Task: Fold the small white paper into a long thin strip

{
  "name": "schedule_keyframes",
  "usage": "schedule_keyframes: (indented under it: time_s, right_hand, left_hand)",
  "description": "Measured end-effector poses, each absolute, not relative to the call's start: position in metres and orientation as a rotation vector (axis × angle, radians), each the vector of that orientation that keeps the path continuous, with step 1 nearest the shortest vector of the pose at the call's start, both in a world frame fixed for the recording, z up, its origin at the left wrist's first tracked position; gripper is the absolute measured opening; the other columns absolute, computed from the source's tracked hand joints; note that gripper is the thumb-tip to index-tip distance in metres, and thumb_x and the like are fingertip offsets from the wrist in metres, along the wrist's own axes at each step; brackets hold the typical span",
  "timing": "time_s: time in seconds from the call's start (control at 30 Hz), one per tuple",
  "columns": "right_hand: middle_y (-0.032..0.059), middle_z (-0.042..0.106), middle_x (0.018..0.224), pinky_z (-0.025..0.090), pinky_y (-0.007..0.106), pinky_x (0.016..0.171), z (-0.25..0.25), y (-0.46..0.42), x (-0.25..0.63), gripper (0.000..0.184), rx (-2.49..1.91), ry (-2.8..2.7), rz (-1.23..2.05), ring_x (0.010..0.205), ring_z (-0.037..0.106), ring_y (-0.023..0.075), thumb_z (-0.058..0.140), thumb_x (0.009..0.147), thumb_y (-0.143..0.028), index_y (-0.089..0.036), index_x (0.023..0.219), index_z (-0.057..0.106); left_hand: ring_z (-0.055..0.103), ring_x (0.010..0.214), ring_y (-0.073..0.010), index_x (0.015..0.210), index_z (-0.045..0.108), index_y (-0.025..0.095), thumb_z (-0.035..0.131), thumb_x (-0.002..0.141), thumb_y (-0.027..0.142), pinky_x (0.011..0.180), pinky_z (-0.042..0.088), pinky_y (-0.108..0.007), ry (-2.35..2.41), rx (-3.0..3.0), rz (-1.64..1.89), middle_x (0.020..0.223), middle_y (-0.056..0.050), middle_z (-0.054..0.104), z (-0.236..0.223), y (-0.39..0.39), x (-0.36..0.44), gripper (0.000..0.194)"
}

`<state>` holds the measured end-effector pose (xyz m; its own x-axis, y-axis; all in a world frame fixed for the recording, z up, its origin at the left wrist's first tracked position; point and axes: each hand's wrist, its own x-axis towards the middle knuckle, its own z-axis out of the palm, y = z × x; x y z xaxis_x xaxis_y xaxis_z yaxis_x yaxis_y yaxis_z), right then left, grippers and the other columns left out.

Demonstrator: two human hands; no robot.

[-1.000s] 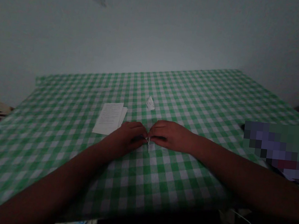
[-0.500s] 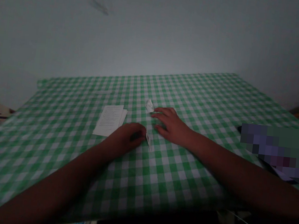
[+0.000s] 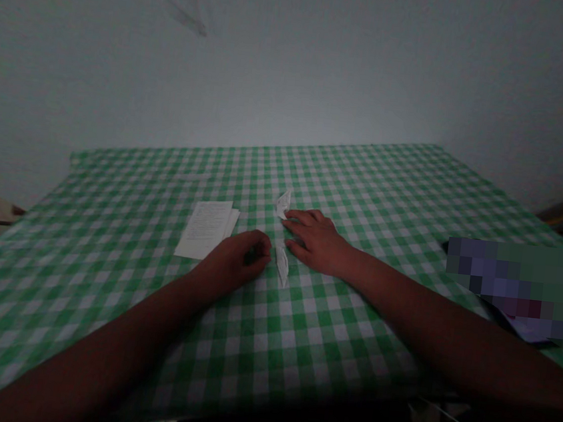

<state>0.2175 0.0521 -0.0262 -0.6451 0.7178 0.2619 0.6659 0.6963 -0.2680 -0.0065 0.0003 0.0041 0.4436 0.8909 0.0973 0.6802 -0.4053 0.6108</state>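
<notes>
A narrow folded piece of white paper lies on the green and white checked tablecloth between my hands. My left hand rests curled just left of it, fingertips near its upper end; whether they touch it is unclear. My right hand lies flat on the cloth to the right of the paper, fingers stretched toward a second small folded white paper just beyond its fingertips.
A small stack of white sheets lies left of my hands. A blurred dark object sits at the table's right edge. A pale wall rises behind the table. Cables hang below the near edge.
My hands, pinched together over the folded paper a second ago, have parted. The right hand moved up and right and flattened near the second paper. The folded paper now lies exposed.
</notes>
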Motion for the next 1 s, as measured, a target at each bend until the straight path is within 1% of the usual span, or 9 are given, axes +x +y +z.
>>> schedule_keyframes:
  time_s: [0.2, 0.27, 0.37, 0.43, 0.57, 0.63, 0.7, 0.8, 1.0]
  right_hand:
    - [0.0113, 0.047, 0.145, 0.038, 0.053, 0.101, -0.025, 0.052, 0.219, 0.044, -1.010, -2.539, 0.225, 0.126, 0.041, 0.0314, 0.049, 0.093, -0.031, -0.018, 0.135, 0.054]
    - [0.0124, 0.048, 0.143, 0.038, 0.053, 0.101, -0.022, 0.050, 0.220, 0.043, -0.955, -2.533, 0.241, 0.126, 0.042, 0.0304, 0.049, 0.093, -0.028, -0.017, 0.135, 0.054]
    - [0.0119, 0.051, 0.141, 0.040, 0.052, 0.099, -0.016, 0.046, 0.222, 0.042, -0.844, -2.521, 0.274, 0.124, 0.044, 0.0289, 0.049, 0.093, -0.025, -0.019, 0.134, 0.055]
    - [0.0102, 0.054, 0.139, 0.040, 0.050, 0.100, -0.012, 0.042, 0.223, 0.039, -0.762, -2.509, 0.287, 0.123, 0.046, 0.0276, 0.048, 0.094, -0.025, -0.021, 0.132, 0.056]
    - [0.0081, 0.056, 0.136, 0.039, 0.047, 0.102, -0.007, 0.037, 0.224, 0.036, -0.613, -2.516, 0.319, 0.122, 0.048, 0.0251, 0.049, 0.095, -0.025, -0.020, 0.129, 0.059]
    - [0.0081, 0.057, 0.135, 0.039, 0.046, 0.102, -0.005, 0.035, 0.224, 0.034, -0.556, -2.522, 0.348, 0.122, 0.049, 0.0243, 0.050, 0.094, -0.024, -0.020, 0.126, 0.060]
    - [0.0083, 0.059, 0.133, 0.039, 0.046, 0.102, -0.003, 0.033, 0.225, 0.032, -0.512, -2.527, 0.379, 0.121, 0.049, 0.0236, 0.050, 0.094, -0.023, -0.020, 0.123, 0.062]
    - [0.0084, 0.062, 0.129, 0.039, 0.046, 0.102, -0.001, 0.033, 0.225, 0.029, -0.443, -2.525, 0.420, 0.120, 0.051, 0.0229, 0.050, 0.094, -0.023, -0.021, 0.120, 0.063]
    - [0.0083, 0.064, 0.124, 0.040, 0.044, 0.102, 0.002, 0.033, 0.224, 0.029, -0.376, -2.534, 0.450, 0.115, 0.054, 0.0213, 0.049, 0.094, -0.020, -0.019, 0.118, 0.064]
  left_hand:
    - [0.061, 0.076, -0.0174, 0.097, 0.057, 0.021, 0.056, 0.087, 0.032, 0.069, 0.052, -0.033, 1.382, 2.168, 0.617, 0.087, -0.002, 0.065, 0.006, 0.001, -0.007, 0.015]
    - [0.062, 0.078, -0.0179, 0.100, 0.057, 0.021, 0.057, 0.087, 0.033, 0.070, 0.053, -0.034, 1.412, 2.130, 0.641, 0.090, -0.003, 0.065, 0.006, 0.002, -0.009, 0.018]
    - [0.062, 0.088, -0.0193, 0.106, 0.055, 0.021, 0.058, 0.088, 0.033, 0.076, 0.053, -0.036, 1.459, 2.103, 0.713, 0.101, -0.005, 0.062, 0.003, 0.005, -0.012, 0.022]
    - [0.060, 0.099, -0.0206, 0.113, 0.052, 0.022, 0.061, 0.086, 0.032, 0.083, 0.053, -0.038, 1.485, 2.123, 0.783, 0.110, -0.005, 0.058, 0.001, 0.006, -0.013, 0.030]
    - [0.050, 0.121, -0.0245, 0.129, 0.039, 0.024, 0.070, 0.080, 0.033, 0.094, 0.050, -0.044, 1.464, 2.178, 0.857, 0.131, -0.008, 0.048, -0.004, 0.008, -0.015, 0.059]
    - [0.046, 0.127, -0.0261, 0.134, 0.034, 0.025, 0.073, 0.078, 0.034, 0.098, 0.047, -0.046, 1.442, 2.182, 0.837, 0.137, -0.010, 0.045, -0.005, 0.008, -0.015, 0.068]
    - [0.045, 0.130, -0.0273, 0.137, 0.032, 0.025, 0.074, 0.077, 0.033, 0.102, 0.045, -0.048, 1.421, 2.196, 0.812, 0.140, -0.011, 0.043, -0.007, 0.009, -0.016, 0.073]
    - [0.046, 0.130, -0.0282, 0.138, 0.032, 0.025, 0.075, 0.077, 0.032, 0.104, 0.044, -0.049, 1.406, 2.248, 0.824, 0.141, -0.011, 0.044, -0.009, 0.010, -0.018, 0.075]
    - [0.050, 0.127, -0.0267, 0.138, 0.033, 0.025, 0.073, 0.079, 0.033, 0.103, 0.046, -0.047, 1.402, 2.297, 0.857, 0.137, -0.010, 0.050, -0.013, 0.011, -0.020, 0.072]
